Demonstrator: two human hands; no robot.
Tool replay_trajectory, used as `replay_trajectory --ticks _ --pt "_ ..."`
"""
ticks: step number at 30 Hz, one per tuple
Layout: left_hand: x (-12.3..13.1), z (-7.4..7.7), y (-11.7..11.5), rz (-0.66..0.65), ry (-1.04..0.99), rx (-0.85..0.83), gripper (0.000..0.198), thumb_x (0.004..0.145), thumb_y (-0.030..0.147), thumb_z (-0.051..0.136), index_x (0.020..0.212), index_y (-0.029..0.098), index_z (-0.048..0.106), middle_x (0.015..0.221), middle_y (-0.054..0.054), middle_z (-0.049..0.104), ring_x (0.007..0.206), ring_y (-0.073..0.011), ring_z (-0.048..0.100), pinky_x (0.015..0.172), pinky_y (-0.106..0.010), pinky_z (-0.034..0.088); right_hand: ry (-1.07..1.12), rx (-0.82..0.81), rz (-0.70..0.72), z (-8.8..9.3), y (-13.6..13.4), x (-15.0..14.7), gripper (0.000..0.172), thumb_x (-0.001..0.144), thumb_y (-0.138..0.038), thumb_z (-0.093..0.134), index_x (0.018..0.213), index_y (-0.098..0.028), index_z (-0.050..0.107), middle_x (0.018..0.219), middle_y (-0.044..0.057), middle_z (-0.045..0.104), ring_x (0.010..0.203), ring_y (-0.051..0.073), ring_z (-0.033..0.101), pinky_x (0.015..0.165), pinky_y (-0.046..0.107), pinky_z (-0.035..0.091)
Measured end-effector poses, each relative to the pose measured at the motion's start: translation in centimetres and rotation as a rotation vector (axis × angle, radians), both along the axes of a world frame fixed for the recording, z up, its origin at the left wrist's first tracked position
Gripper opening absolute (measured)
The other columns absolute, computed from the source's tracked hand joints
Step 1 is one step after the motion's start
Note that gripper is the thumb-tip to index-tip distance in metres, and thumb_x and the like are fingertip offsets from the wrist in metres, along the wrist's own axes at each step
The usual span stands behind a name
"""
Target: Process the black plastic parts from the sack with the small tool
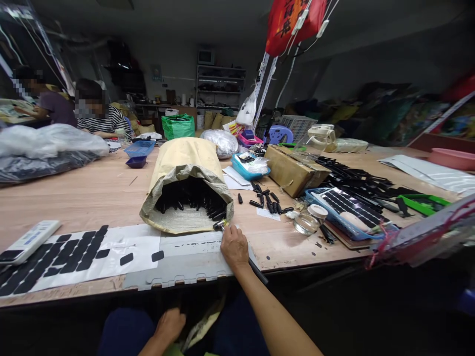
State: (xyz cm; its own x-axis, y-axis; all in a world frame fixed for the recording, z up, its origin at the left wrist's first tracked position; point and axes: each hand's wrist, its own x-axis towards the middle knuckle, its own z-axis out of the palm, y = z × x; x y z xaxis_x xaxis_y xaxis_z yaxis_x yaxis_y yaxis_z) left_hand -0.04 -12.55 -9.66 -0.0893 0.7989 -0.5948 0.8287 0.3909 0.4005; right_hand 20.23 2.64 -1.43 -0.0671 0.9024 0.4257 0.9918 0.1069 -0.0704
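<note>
My right hand [234, 244] is closed at the table's front edge, around a tool with a black handle [259, 272] and a small shiny metal end [220, 225]. That metal end lies by the lower right corner of a yellow-tan woven sack [187, 153]. The sack lies with its mouth toward me and holds many slim black pieces [193, 195]. Below the table edge, my left hand [169, 324] has curled fingers near my lap; what they hold, if anything, is hidden. Left of the sack, black rounded stickers [158, 256] lie on a white sheet [143, 237].
A grey plastic mat [174, 269] lies along the front edge. A white device [31, 241] sits at left. To the right are loose black parts [270, 202], a glass jar [308, 222], a cardboard box [293, 168] and a blue basket [341, 215]. Two people sit at the far left.
</note>
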Motion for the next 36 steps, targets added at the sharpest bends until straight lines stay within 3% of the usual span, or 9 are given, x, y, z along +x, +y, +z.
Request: replay_trajectory --ticks 3,7,9,12,16,20,26,30,36 --pt "0.5 2.9 0.2 -0.138 -0.058 0.028 0.032 0.081 0.027 0.056 0.107 0.017 0.071 0.106 -0.012 0.073 0.107 -0.0272 0.065 0.092 -0.034 0.047 -0.009 0.019 -0.003 -0.2 0.0 0.0 0.023 0.093 -0.014 0.04 0.099 -0.016 0.062 0.092 0.01 0.06 0.084 0.021 0.05 0.071 0.033 0.036" --pt "1.5 10.4 3.7 -0.279 -0.539 0.04 0.03 0.082 0.042 0.056 0.092 0.018 0.071 0.077 -0.003 0.071 0.063 -0.0168 0.063 0.06 -0.027 0.049 -0.019 0.023 -0.008 -0.3 0.0 0.0 0.023 0.094 -0.015 0.04 0.099 -0.016 0.062 0.092 0.01 0.061 0.085 0.022 0.05 0.071 0.034 0.037" --pt "1.2 13.9 7.8 -0.152 -0.593 0.211 0.037 0.086 0.046 0.051 0.096 0.016 0.07 0.079 -0.005 0.07 0.06 -0.0156 0.061 0.058 -0.028 0.05 -0.02 0.025 -0.007 -0.2 0.0 0.0 0.022 0.094 -0.016 0.041 0.1 -0.016 0.062 0.092 0.01 0.061 0.085 0.022 0.05 0.071 0.034 0.037" --pt "-0.6 16.6 15.3 0.197 -0.291 0.641 0.034 0.087 0.033 0.053 0.115 0.017 0.065 0.109 -0.012 0.067 0.095 -0.0239 0.065 0.081 -0.035 0.054 -0.017 0.027 -0.001 -0.1 -0.1 0.0 0.021 0.093 -0.016 0.041 0.1 -0.016 0.061 0.092 0.01 0.061 0.085 0.022 0.05 0.071 0.034 0.036" --pt "-3.7 15.9 22.8 0.449 0.134 0.732 0.057 0.082 0.023 0.056 0.137 0.012 0.048 0.138 -0.024 0.048 0.128 -0.0371 0.049 0.103 -0.048 0.043 -0.007 0.022 0.0 0.0 0.0 0.0 0.02 0.093 -0.016 0.043 0.101 -0.016 0.061 0.091 0.009 0.06 0.085 0.021 0.05 0.072 0.033 0.035" --pt "-5.5 13.4 25.5 0.395 0.174 0.592 0.059 0.082 0.021 0.056 0.139 0.008 0.045 0.143 -0.027 0.041 0.134 -0.0409 0.042 0.106 -0.05 0.039 -0.002 -0.012 -0.003 0.2 0.1 0.0 0.019 0.093 -0.016 0.043 0.1 -0.017 0.06 0.093 0.009 0.059 0.086 0.022 0.049 0.071 0.033 0.035" --pt "-4.7 10.7 24.1 0.354 0.277 0.73 0.043 0.083 0.016 0.049 0.125 0.014 0.059 0.13 -0.023 0.048 0.122 -0.0415 0.05 0.097 -0.055 0.043 0.009 -0.031 -0.007 0.2 0.1 -0.1 0.018 0.092 -0.017 0.042 0.098 -0.017 0.06 0.093 0.009 0.058 0.086 0.022 0.048 0.072 0.034 0.036" --pt "-2.8 9.5 21.9 0.137 0.216 0.803 0.037 0.083 0.013 0.049 0.116 0.017 0.064 0.132 -0.018 0.045 0.124 -0.0366 0.048 0.103 -0.049 0.042 0.005 -0.018 -0.009 0.2 0.1 -0.1 0.018 0.092 -0.017 0.042 0.099 -0.017 0.059 0.093 0.009 0.058 0.085 0.021 0.048 0.072 0.033 0.035" --pt "-1.7 9.0 19.7 0.04 -0.037 0.952 0.057 0.078 0.007 0.052 0.133 0.019 0.046 0.129 -0.013 0.046 0.12 -0.0254 0.051 0.104 -0.04 0.044 0.012 -0.026 -0.006 0.3 0.0 -0.2 0.017 0.092 -0.017 0.043 0.098 -0.016 0.059 0.093 0.008 0.058 0.085 0.021 0.048 0.072 0.033 0.035"
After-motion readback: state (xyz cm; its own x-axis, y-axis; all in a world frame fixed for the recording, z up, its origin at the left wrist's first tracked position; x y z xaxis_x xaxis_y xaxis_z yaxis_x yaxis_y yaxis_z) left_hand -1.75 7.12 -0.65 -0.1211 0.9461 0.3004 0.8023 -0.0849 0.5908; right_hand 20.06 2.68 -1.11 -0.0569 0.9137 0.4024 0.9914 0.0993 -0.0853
